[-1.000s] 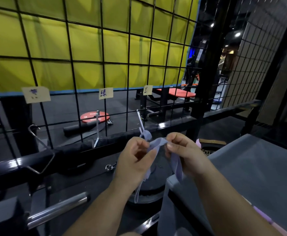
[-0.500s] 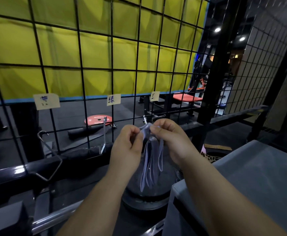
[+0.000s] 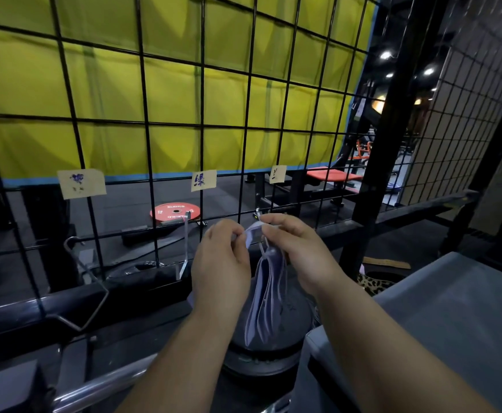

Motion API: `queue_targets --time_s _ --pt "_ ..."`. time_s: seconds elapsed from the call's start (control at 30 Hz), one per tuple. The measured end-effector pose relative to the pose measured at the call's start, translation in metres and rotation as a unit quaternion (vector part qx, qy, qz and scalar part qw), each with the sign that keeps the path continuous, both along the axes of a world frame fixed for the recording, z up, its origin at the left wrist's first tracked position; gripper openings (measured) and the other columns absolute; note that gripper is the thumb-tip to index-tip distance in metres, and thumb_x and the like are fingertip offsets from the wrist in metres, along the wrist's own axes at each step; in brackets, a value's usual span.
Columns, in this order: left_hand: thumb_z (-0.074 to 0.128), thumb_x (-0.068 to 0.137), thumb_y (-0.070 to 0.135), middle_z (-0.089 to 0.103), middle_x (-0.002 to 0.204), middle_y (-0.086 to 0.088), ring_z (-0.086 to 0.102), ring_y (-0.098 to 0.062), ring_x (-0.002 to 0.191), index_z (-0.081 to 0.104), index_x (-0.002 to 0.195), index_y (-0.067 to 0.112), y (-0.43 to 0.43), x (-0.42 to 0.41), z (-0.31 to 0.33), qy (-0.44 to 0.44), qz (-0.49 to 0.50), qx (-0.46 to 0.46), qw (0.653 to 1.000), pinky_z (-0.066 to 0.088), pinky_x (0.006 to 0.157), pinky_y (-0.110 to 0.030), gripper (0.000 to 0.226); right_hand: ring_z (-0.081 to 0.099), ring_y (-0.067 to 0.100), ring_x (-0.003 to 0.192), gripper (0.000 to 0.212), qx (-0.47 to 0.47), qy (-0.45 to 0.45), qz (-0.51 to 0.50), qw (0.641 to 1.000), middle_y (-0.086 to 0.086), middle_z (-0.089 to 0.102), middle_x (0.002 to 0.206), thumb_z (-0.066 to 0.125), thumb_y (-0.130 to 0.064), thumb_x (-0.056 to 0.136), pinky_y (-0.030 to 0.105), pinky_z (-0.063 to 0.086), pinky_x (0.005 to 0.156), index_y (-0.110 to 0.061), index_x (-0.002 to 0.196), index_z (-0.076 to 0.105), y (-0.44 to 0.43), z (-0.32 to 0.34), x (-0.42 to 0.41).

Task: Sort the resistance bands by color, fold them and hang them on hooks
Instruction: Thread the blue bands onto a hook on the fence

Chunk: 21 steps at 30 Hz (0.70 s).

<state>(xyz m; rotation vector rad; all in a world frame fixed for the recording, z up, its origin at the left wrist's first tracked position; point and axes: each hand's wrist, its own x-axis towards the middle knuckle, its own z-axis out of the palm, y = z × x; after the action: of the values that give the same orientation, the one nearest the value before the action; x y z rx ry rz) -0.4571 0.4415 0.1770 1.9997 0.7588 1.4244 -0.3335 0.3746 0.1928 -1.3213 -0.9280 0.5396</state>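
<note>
While the wire grid [image 3: 142,123] fills the head view, both hands are up in front of its lower rows. The left hand [image 3: 219,263] pinches the top of the lavender resistance band [image 3: 269,293] between thumb and forefinger. The right hand [image 3: 297,248] curls its fingers round the same top edge, just beside it. A second ago one long tail of the band trailed down toward the grey table [image 3: 452,308]; now that tail is gone. Half a second ago the loops hung loose and apart, and now they hang between the wrists as one tighter, folded bundle. The bundle dangles over a dark weight plate [image 3: 273,353], which sits low in the middle.

The right hand's fingertips are close to a small hook [image 3: 257,210] on the grid. That hook sits below the rightmost paper label [image 3: 277,174]. The middle label [image 3: 203,180] has a flat metal hook [image 3: 185,242] under it, just left of the left hand. The left label [image 3: 81,183] hangs above a bent wire hook [image 3: 85,281], well apart from the hands. Through the grid a red weight plate [image 3: 174,211] lies on the floor, and yellow padding [image 3: 184,99] stands behind.
</note>
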Motion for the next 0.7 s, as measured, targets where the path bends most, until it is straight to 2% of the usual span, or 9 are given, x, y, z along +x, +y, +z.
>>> queue_targets --time_s 0.1,0.2,0.3,0.37,0.43,0.5,0.6,0.63,0.7 --pt "0.054 0.096 0.019 0.054 0.083 0.008 0.055 -0.015 0.077 0.055 0.086 0.024 0.002 0.002 -0.003 0.04 -0.005 -0.003 0.999 0.049 0.064 -0.038 0.011 0.064 0.024 0.111 0.015 0.0 -0.005 -0.008 1.0 0.004 0.07 0.112 0.069 -0.029 0.088 0.045 0.047 0.103 -0.031 0.102 0.073 0.002 -0.003 0.003" --pt "0.052 0.096 0.022 0.06 0.082 0.007 0.057 -0.015 0.076 0.054 0.087 0.028 -0.001 0.002 -0.006 0.071 -0.024 -0.011 0.997 0.048 0.064 -0.038 0.011 0.065 0.032 0.108 0.036 0.005 0.013 -0.015 1.0 0.014 0.07 0.11 0.072 -0.034 0.076 0.05 0.048 0.102 -0.017 0.107 0.071 0.002 -0.009 0.008" --pt "0.053 0.097 0.021 0.061 0.077 0.013 0.058 -0.01 0.077 0.058 0.094 0.029 -0.005 0.001 -0.007 0.059 -0.05 -0.02 0.997 0.05 0.069 -0.034 0.01 0.064 0.039 0.106 0.042 0.009 0.027 -0.023 0.999 0.02 0.07 0.104 0.074 -0.037 0.071 0.052 0.049 0.099 -0.009 0.102 0.07 0.001 -0.016 0.011" --pt "0.054 0.097 0.018 0.055 0.073 0.024 0.056 0.002 0.074 0.059 0.097 0.031 -0.008 0.001 -0.007 0.05 -0.064 -0.029 0.996 0.048 0.069 -0.021 0.014 0.065 0.037 0.101 0.033 0.016 0.038 -0.033 0.999 0.019 0.071 0.1 0.073 -0.033 0.076 0.048 0.05 0.096 -0.008 0.098 0.071 0.001 -0.02 0.013" --pt "0.054 0.097 0.015 0.052 0.074 0.033 0.055 0.016 0.076 0.055 0.098 0.037 -0.011 0.002 -0.008 0.038 -0.083 -0.033 0.995 0.042 0.067 -0.005 0.022 0.066 0.032 0.092 0.02 0.031 0.077 -0.032 0.996 0.017 0.071 0.093 0.07 -0.02 0.085 0.041 0.052 0.088 -0.004 0.098 0.07 0.0 -0.021 0.015" --pt "0.053 0.098 0.013 0.052 0.077 0.036 0.051 0.025 0.079 0.057 0.105 0.038 -0.013 0.003 -0.011 0.025 -0.096 -0.03 0.995 0.038 0.068 0.001 0.025 0.065 0.031 0.089 0.033 0.035 0.119 -0.015 0.992 0.02 0.07 0.093 0.073 -0.019 0.081 0.04 0.052 0.083 0.004 0.104 0.066 -0.001 -0.019 0.016" --pt "0.054 0.097 0.011 0.056 0.079 0.034 0.055 0.02 0.082 0.065 0.11 0.031 -0.013 0.005 -0.015 0.01 -0.09 -0.03 0.995 0.039 0.068 0.0 0.026 0.063 0.034 0.092 0.066 0.052 0.139 0.002 0.989 0.031 0.065 0.103 0.079 -0.031 0.066 0.044 0.051 0.087 0.012 0.113 0.06 0.001 -0.018 0.014" --pt "0.054 0.097 0.011 0.058 0.079 0.033 0.057 0.014 0.083 0.067 0.11 0.032 -0.012 0.005 -0.016 0.007 -0.088 -0.029 0.996 0.042 0.068 -0.003 0.028 0.063 0.035 0.093 0.068 0.061 0.148 0.005 0.987 0.034 0.064 0.106 0.078 -0.029 0.067 0.044 0.051 0.088 0.015 0.114 0.059 0.001 -0.019 0.014" --pt "0.054 0.096 0.011 0.062 0.079 0.027 0.06 0.003 0.084 0.069 0.109 0.034 -0.014 0.007 -0.019 0.003 -0.094 -0.042 0.995 0.047 0.07 -0.012 0.031 0.064 0.034 0.092 0.054 0.072 0.155 0.003 0.985 0.033 0.064 0.105 0.074 -0.019 0.077 0.037 0.055 0.082 0.017 0.114 0.059 -0.001 -0.02 0.015"
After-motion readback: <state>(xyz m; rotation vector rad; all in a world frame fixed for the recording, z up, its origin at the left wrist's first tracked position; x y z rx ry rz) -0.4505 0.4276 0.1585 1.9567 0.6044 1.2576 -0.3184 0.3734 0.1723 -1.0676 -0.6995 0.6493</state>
